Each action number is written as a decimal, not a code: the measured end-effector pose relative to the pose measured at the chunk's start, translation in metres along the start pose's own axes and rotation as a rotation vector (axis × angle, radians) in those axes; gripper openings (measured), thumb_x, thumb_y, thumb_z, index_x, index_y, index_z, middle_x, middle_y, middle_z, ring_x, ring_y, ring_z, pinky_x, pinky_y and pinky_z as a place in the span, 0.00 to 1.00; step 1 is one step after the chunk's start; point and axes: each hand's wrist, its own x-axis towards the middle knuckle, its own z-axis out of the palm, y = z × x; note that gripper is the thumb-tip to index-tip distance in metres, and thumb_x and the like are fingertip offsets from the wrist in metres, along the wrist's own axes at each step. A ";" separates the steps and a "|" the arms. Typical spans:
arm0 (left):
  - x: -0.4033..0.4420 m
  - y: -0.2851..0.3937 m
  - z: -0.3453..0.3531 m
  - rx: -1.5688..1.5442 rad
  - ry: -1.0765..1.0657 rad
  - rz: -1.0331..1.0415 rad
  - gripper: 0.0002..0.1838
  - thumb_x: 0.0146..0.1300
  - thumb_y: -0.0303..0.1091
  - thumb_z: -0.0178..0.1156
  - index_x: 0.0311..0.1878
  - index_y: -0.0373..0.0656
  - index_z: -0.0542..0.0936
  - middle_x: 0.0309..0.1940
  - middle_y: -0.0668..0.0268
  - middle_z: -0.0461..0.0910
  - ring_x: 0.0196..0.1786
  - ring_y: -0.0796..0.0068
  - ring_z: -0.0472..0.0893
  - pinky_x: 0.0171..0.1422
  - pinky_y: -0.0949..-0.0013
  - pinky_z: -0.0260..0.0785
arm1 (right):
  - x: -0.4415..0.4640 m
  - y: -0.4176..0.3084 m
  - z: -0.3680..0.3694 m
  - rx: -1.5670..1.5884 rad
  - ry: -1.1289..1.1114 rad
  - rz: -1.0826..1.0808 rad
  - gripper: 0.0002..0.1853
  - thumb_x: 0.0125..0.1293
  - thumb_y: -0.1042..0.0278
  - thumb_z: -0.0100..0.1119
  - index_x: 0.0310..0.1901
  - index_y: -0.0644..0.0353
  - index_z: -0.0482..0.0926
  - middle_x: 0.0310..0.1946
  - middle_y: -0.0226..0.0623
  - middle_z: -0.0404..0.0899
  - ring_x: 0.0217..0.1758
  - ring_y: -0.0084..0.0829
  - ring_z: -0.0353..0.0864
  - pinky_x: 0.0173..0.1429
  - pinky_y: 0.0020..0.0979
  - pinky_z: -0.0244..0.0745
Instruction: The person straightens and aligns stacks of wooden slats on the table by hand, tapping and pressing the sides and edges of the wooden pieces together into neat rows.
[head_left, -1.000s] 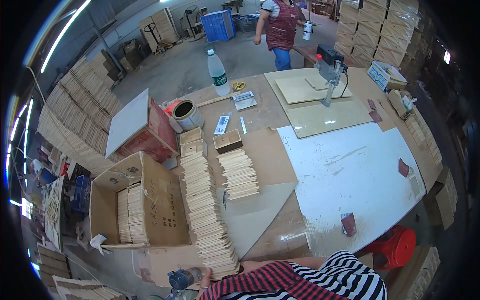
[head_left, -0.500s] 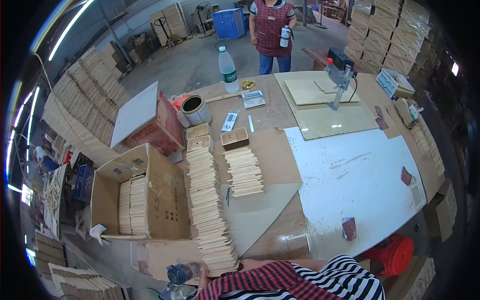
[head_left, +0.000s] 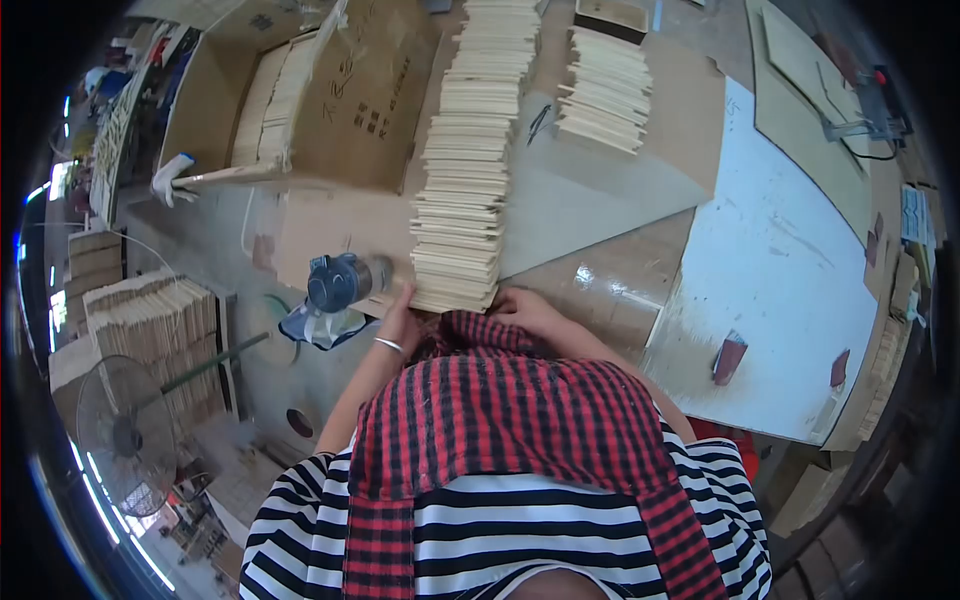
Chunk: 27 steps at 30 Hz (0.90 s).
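Observation:
A long row of thin wooden pieces [head_left: 465, 150] runs along the table down to its near edge. At the row's near end, my left hand [head_left: 400, 318] touches the left corner, its fingers partly hidden by the apron and wood. My right hand [head_left: 528, 312] is at the right corner with its fingers bent near the checked apron [head_left: 510, 420]; what its fingertips hold, if anything, is hidden. Left of the row, close to my left hand, stands a bottle with a dark lid [head_left: 338, 284]. A shorter row of wooden pieces [head_left: 606, 90] lies farther right.
An open cardboard box [head_left: 370, 110] with wooden pieces stands at the left. A white board [head_left: 770, 260] with sandpaper [head_left: 730, 358] covers the right side. The drill stand [head_left: 850, 128] is at the far right. A fan [head_left: 125, 435] stands at the lower left.
The view has tilted down, so the table's far side and the person in the apron have left the frame. My hands and forearms show more fully, still at the row's near end.

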 end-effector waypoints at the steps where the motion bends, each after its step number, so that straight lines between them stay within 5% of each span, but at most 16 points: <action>1: -0.005 0.006 0.007 0.015 0.006 -0.009 0.33 0.69 0.61 0.51 0.67 0.48 0.66 0.62 0.60 0.73 0.59 0.60 0.75 0.57 0.53 0.70 | -0.002 -0.004 -0.002 0.004 -0.009 0.011 0.23 0.61 0.68 0.65 0.56 0.67 0.74 0.45 0.42 0.83 0.49 0.35 0.82 0.55 0.35 0.76; 8: -0.001 -0.003 0.006 -0.043 -0.004 0.030 0.30 0.70 0.59 0.52 0.64 0.47 0.69 0.59 0.61 0.76 0.57 0.65 0.76 0.55 0.60 0.71 | -0.008 -0.038 0.007 -0.297 0.013 0.030 0.18 0.65 0.63 0.62 0.50 0.69 0.79 0.42 0.42 0.85 0.46 0.29 0.83 0.52 0.32 0.76; 13: 0.013 -0.015 0.000 -0.143 -0.013 0.052 0.28 0.71 0.53 0.52 0.66 0.43 0.67 0.64 0.61 0.73 0.65 0.61 0.72 0.65 0.53 0.68 | -0.001 -0.043 0.008 -0.443 -0.022 -0.013 0.22 0.65 0.55 0.59 0.54 0.64 0.78 0.49 0.48 0.83 0.52 0.37 0.83 0.58 0.36 0.74; 16: 0.008 -0.009 0.012 -0.127 -0.014 0.120 0.28 0.71 0.47 0.55 0.67 0.40 0.66 0.64 0.57 0.71 0.67 0.57 0.71 0.70 0.48 0.64 | 0.004 -0.030 0.010 -0.200 -0.049 -0.089 0.25 0.65 0.54 0.63 0.55 0.67 0.78 0.50 0.39 0.84 0.51 0.26 0.79 0.59 0.32 0.73; 23: 0.022 -0.004 0.007 -0.071 0.006 0.063 0.26 0.68 0.40 0.58 0.64 0.40 0.66 0.59 0.51 0.73 0.60 0.47 0.75 0.60 0.37 0.70 | -0.011 -0.063 0.009 0.030 -0.225 -0.066 0.37 0.61 0.48 0.68 0.64 0.68 0.70 0.56 0.42 0.79 0.58 0.30 0.76 0.65 0.31 0.68; 27: 0.032 -0.006 -0.003 -0.065 0.021 0.077 0.27 0.65 0.38 0.62 0.64 0.44 0.63 0.58 0.52 0.72 0.58 0.45 0.75 0.53 0.32 0.71 | -0.022 -0.085 0.018 -0.095 -0.030 0.087 0.39 0.62 0.45 0.66 0.64 0.69 0.69 0.56 0.44 0.79 0.59 0.32 0.76 0.65 0.30 0.67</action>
